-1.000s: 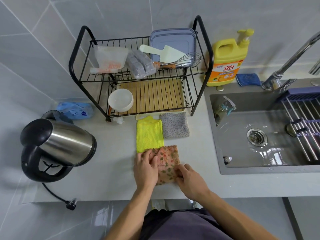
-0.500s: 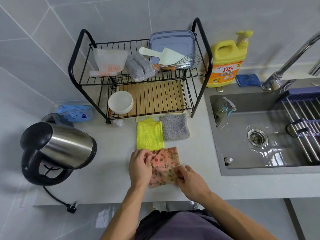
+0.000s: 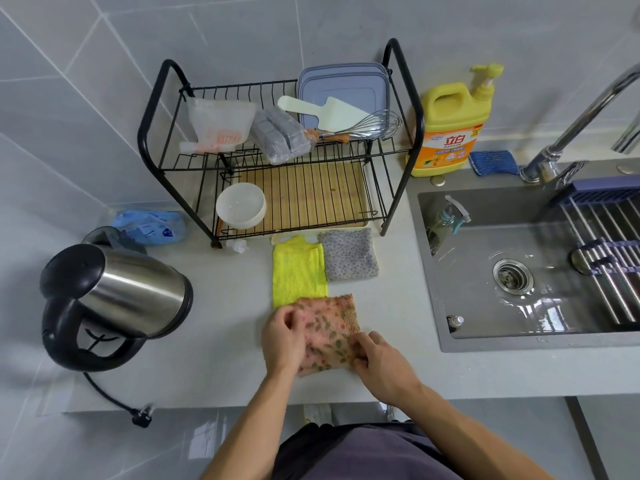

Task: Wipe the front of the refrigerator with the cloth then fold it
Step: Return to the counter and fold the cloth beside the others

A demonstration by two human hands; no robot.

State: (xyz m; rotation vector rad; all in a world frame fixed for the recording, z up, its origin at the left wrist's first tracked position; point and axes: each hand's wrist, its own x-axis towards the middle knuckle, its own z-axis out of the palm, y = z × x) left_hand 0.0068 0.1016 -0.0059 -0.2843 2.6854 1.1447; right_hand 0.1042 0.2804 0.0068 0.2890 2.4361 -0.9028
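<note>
A pink cloth with a leaf print (image 3: 330, 332) lies folded into a rectangle on the grey counter (image 3: 221, 358), near its front edge. My left hand (image 3: 282, 336) grips the cloth's left edge with curled fingers. My right hand (image 3: 379, 363) pinches its lower right corner. The cloth's far end overlaps the near edge of a folded yellow cloth (image 3: 298, 271). No refrigerator is in view.
A grey spotted cloth (image 3: 349, 254) lies beside the yellow one. Behind them stands a black wire dish rack (image 3: 403, 98) holding a white bowl (image 3: 240, 206). A steel kettle (image 3: 114, 296) is at the left; a sink (image 3: 450, 327), faucet (image 3: 568, 133) and yellow detergent bottle (image 3: 450, 129) are at the right.
My left hand has slid from on top of the cloth to its left edge and curled round it. The cloth has shifted slightly toward me. My right hand stays at the corner.
</note>
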